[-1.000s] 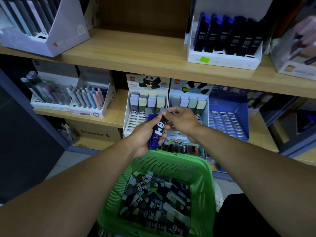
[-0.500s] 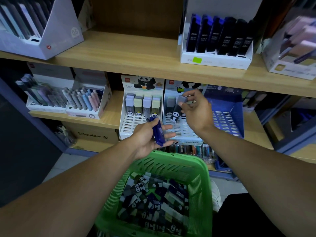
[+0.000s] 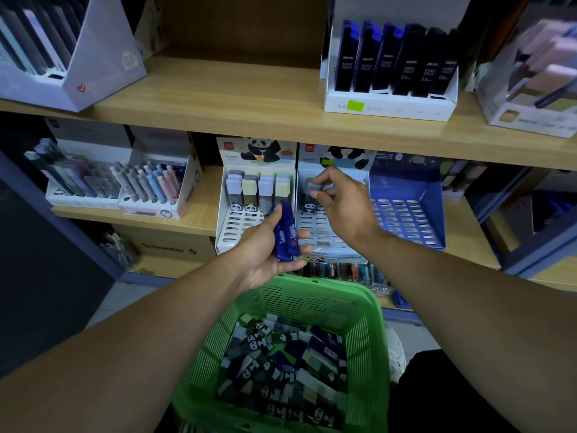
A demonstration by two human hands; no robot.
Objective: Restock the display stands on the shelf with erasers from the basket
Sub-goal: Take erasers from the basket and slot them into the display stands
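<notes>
Most slots in the two panda display stands (image 3: pixel 256 226) remain unfilled: right hand (image 3: pixel 340 201) pinches a grey eraser (image 3: pixel 313 187) at the right stand's far row, left hand (image 3: pixel 265 248) grips blue erasers (image 3: pixel 285 229), basket (image 3: pixel 371 332) near, well stocked.

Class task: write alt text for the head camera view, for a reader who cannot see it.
A person's right hand pinches a grey panda eraser at the top row of the right panda display stand, while the left hand holds dark blue erasers. Below, a green basket holds many more erasers.
</notes>
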